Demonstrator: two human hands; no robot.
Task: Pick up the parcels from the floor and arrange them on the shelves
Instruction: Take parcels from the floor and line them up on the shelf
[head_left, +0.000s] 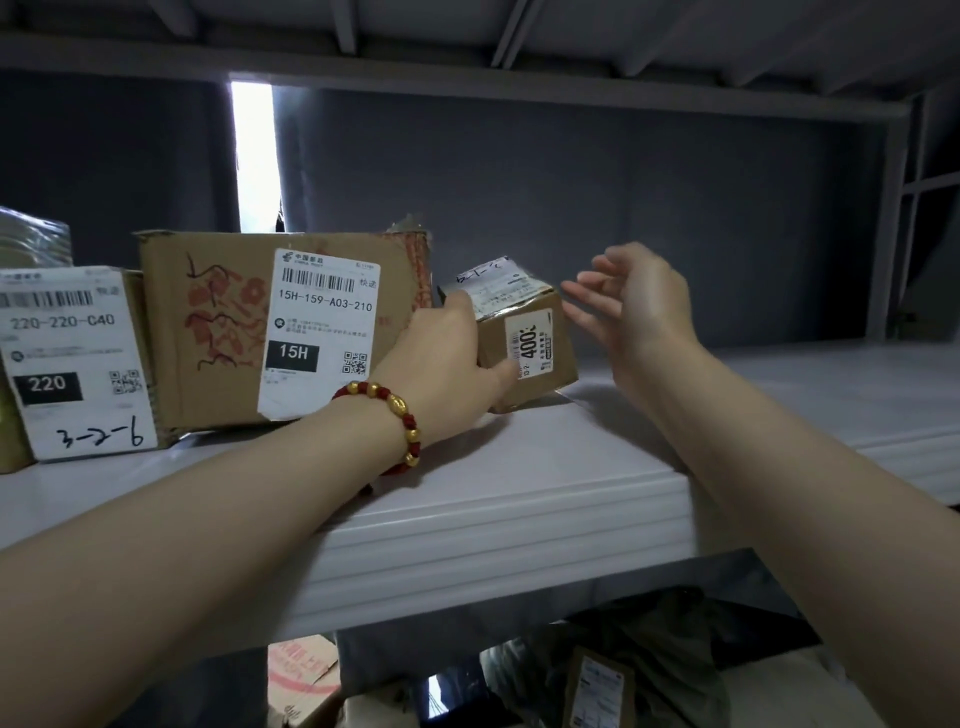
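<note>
Placing is the step in hand: your left hand is wrapped around the left side of the small parcel, with the thumb on its front face by the label, so this grip holds the parcel. It sits on the grey shelf, turned a little so that one corner faces you, just beside the large carton on its left. Further left stands another labelled parcel. Your right hand hovers near the right side of the small parcel, fingers spread and loose, touching nothing; this grip is wide and empty.

I judge the parcel is almost in its place. The next move, I think, asks you to square it against the large carton, keeping the label to the front, and then to let it go. After this, more parcels wait lower down, under the shelf, so you must bend again for the next one.
</note>
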